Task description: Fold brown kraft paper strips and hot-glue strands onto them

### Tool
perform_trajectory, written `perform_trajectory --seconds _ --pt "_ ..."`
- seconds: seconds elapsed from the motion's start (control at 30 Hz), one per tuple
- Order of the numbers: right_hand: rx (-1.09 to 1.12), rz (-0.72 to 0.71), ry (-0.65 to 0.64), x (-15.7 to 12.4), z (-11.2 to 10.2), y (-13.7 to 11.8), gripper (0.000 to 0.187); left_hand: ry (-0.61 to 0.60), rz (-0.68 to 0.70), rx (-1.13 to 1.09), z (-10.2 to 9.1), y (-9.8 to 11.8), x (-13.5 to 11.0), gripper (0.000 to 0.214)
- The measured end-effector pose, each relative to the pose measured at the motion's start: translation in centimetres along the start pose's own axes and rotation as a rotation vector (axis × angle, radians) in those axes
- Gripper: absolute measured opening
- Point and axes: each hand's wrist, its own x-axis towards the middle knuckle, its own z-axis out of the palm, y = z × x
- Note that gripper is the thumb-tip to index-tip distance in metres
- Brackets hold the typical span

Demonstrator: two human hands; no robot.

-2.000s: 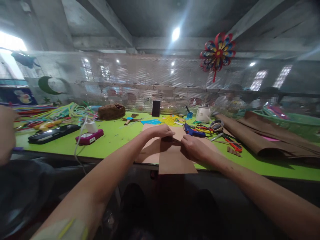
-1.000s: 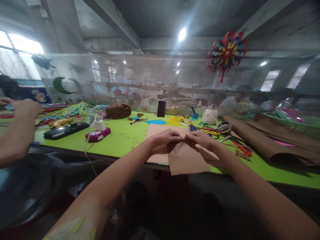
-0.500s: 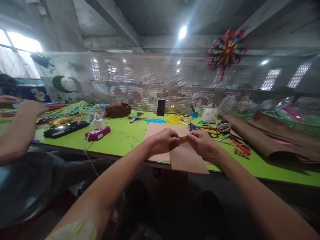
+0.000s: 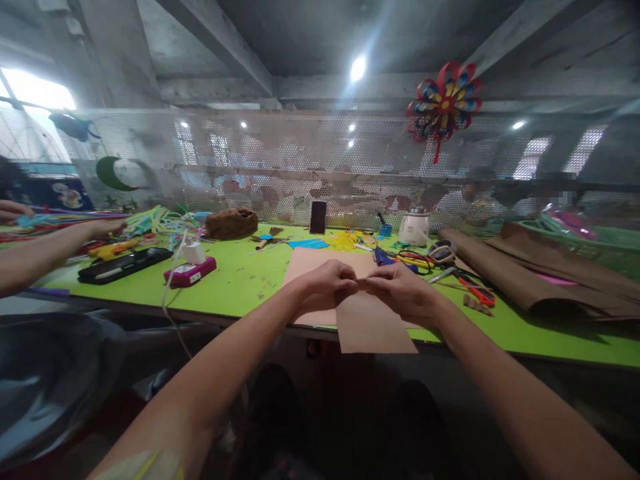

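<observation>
The fingertips of the left hand (image 4: 335, 277) and right hand (image 4: 393, 283) nearly meet, both pinching the far edge of a sheet of brown paper (image 4: 375, 327), which looks folded into a narrow strip there. The sheet's flat part slopes toward the near side and juts past the near edge of the green table (image 4: 240, 280). Beneath the hands lies a larger, paler brown sheet (image 4: 306, 261).

Just to the right and far of the right hand are a blue glue gun (image 4: 393, 259), a roll of tape (image 4: 442, 251) and orange-handled scissors (image 4: 477, 293). Farther right, large brown paper sheets (image 4: 525, 280) lie loosely rolled beside a green basket (image 4: 607, 245).

On the far side, yellow scraps (image 4: 350, 238) and a piece of blue paper (image 4: 309, 244) lie in front of an upright black phone (image 4: 318, 217), with a white kettle (image 4: 414, 228) to the right.

On the left sit a purple power strip (image 4: 190, 272) and a black case (image 4: 124, 265); beyond them, a co-worker's hand (image 4: 107, 228) reaches toward colourful strands (image 4: 155, 220).
</observation>
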Motion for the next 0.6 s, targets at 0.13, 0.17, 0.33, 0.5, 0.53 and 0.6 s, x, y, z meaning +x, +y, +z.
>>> perform_trajectory --seconds 0.13,0.17,0.33,0.5,0.53,0.6 --pt "-0.116 -0.058 0.053 0.2 -0.4 -0.3 0.033 -0.005 0.0 -0.032 0.0 0.1 -0.1 0.026" --pt "-0.137 -0.073 0.069 0.3 -0.5 -0.3 0.032 -0.004 -0.014 -0.05 0.0 0.1 -0.2 0.027" --pt "-0.117 -0.066 0.117 0.5 -0.6 0.2 0.031 0.003 -0.092 -0.086 -0.2 -0.1 -0.5 0.031" --pt "-0.126 -0.027 0.013 0.7 -1.4 0.2 0.037 -0.105 -0.013 -0.099 -1.1 -0.6 -0.1 0.032" --pt "-0.136 -0.029 -0.018 0.8 -1.6 0.3 0.038 -0.126 -0.012 -0.114 -1.2 -0.8 -0.1 0.033" --pt "-0.143 -0.028 -0.061 0.9 -2.1 0.4 0.039 -0.162 -0.042 -0.136 -1.4 -1.0 -0.1 0.037"
